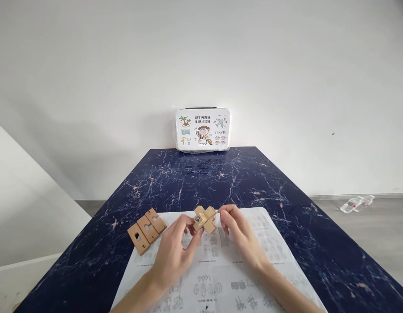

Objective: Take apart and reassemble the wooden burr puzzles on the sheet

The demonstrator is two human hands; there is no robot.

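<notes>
My left hand (177, 243) pinches a light wooden interlocking puzzle (206, 219) between thumb and fingers. The puzzle is a cross-shaped cluster of notched blocks, and a dark handwritten mark shows on its left end. Just to its right is my right hand (239, 232), fingers loosely curled and apart, holding nothing; the index fingertip comes close to the puzzle's right end, and whether it touches I cannot tell. Left of my left hand, three flat wooden pieces (147, 230) lie side by side, with cut-outs and handwritten numbers.
Beneath my hands a white printed sheet (204, 265) with line diagrams lies on the blue marbled table (201, 182). A white illustrated case (203, 129) stands at the far edge against the wall. Clear plastic bottles (356, 203) lie on the floor at right.
</notes>
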